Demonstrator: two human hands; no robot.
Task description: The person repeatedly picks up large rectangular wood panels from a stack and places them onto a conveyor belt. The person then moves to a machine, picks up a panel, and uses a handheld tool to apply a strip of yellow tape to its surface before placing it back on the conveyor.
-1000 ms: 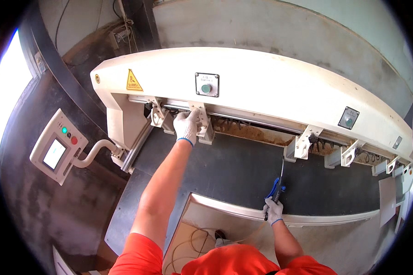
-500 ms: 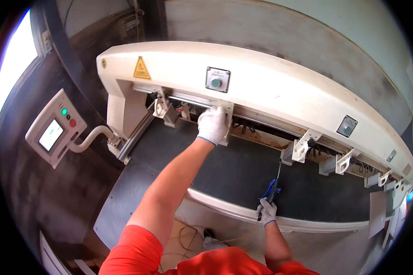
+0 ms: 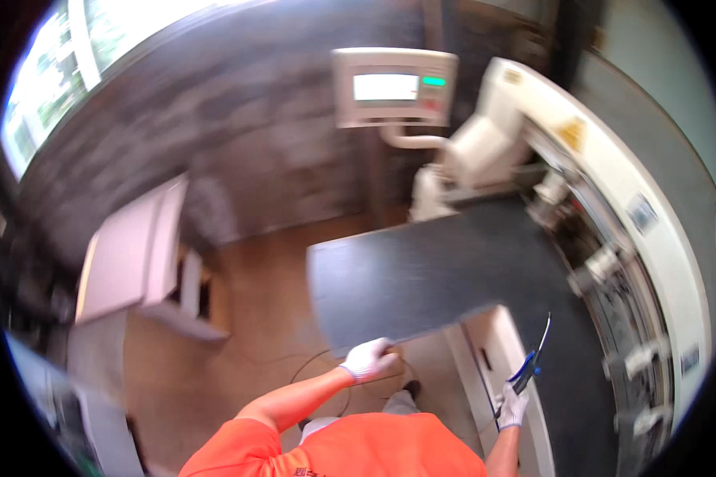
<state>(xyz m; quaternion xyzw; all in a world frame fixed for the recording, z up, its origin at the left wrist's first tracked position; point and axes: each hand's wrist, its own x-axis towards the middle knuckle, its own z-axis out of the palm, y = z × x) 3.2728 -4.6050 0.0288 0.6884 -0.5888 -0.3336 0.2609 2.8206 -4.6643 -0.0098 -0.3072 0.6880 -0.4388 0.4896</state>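
Note:
My right hand (image 3: 514, 404), in a white knit glove, is wrapped round the handle of an air blow gun (image 3: 523, 374). The gun is black and blue, and its thin metal nozzle points up and away over the black worktable (image 3: 398, 274). My left hand (image 3: 368, 360), gloved too, is beside the table's near left edge with its fingers curled in and nothing seen in them. Whether it touches the edge I cannot tell. Along the right runs the white machine beam (image 3: 652, 203) with several clamp brackets under it, blurred by motion.
A control panel (image 3: 395, 87) with a lit screen stands on a bent white arm beyond the table. At the left, pale flat panels (image 3: 131, 250) are stacked on the brown floor (image 3: 254, 274). A thin hose lies on the floor near my feet.
My view has swung left, bringing the stacked panels into sight. My left hand has come back from the machine's bracket to the table edge. My right hand still holds the blow gun.

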